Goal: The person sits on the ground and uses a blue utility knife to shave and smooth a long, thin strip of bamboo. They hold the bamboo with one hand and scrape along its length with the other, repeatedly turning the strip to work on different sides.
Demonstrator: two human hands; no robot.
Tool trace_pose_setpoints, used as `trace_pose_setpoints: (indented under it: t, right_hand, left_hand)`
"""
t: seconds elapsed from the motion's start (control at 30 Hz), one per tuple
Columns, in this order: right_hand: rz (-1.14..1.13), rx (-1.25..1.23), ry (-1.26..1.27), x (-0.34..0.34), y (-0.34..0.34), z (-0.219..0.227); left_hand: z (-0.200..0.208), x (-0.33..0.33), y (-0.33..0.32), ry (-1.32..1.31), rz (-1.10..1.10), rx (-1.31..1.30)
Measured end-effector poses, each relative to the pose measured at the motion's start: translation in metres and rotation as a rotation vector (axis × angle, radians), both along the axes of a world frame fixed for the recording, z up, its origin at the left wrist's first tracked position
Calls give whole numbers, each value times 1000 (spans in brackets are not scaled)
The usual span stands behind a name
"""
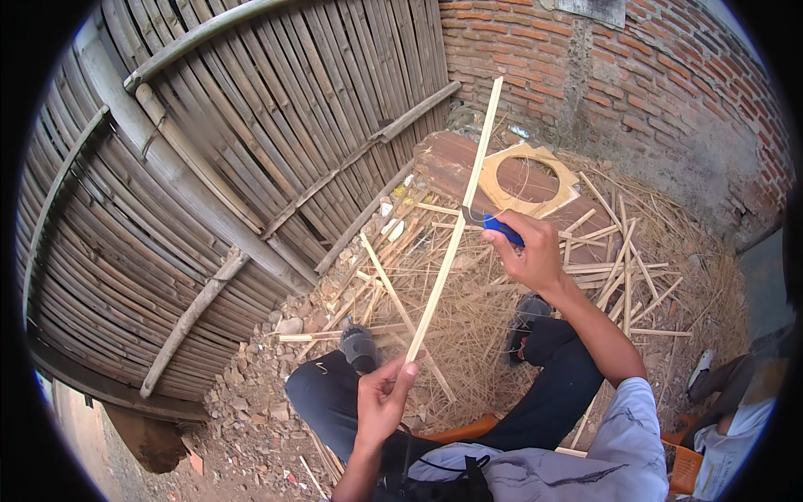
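In the head view, the long pale strip (449, 255) lies in front of the person, in the air above the straw (485, 309). Its long way runs on a slant, from the near end at the lower left up to the far end, which leans to the right and points toward the brick wall (669, 100). The left hand (383, 406) has the near end, pinched between the thumb and the other fingers, with no gap left. The right hand (533, 249) is just to the right of the strip, a bit past its middle. Its fingers curl tight around the blue handle of a small cutting tool (505, 232). The dark blade pokes out to the left and looks to be touching the strip. So the blade goes across the strip, and the right hand is the nearer one to that spot. The far end is free, with no hand on it.

Now the counting. There is one strip in the hands and one tool. There is one flat frame with a round hole (567, 179), on one brown board (446, 161). Two dark shoes (360, 348) stand on the ground. Many loose strips (627, 272) lie crossed at the right, too mixed up to count. One other person's leg (721, 389) shows at the right edge.
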State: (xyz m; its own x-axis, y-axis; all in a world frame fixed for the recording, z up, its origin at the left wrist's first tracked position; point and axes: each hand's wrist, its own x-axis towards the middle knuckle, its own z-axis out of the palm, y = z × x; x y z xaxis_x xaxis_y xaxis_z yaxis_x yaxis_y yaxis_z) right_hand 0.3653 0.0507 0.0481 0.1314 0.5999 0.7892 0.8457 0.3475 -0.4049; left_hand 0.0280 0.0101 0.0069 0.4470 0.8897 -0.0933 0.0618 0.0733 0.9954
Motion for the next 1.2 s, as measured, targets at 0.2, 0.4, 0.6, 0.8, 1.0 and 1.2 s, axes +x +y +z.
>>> trace_pose_setpoints:
  t: [0.2, 0.4, 0.6, 0.8, 1.0, 1.2]
  right_hand:
    - [-96, -40, 58, 35, 14, 0]
    - [-398, -39, 248, 136, 32, -5]
    - [-430, -569, 42, 132, 17, -24]
    - [-67, -663, -27, 33, 3, -10]
    - [255, -306, 8, -48, -15, -10]
    - [350, -245, -45, -83, -29, -17]
  left_hand:
    - [-12, -26, -12, 90, 3, -31]
    - [-28, -61, -21, 114, -86, -94]
    - [-39, -67, -3, 156, 109, 83]
    - [-27, -27, 11, 228, 247, 283]
    - [-13, 7, 24, 171, 245, 311]
    - [5, 30, 25, 31, 208, 275]
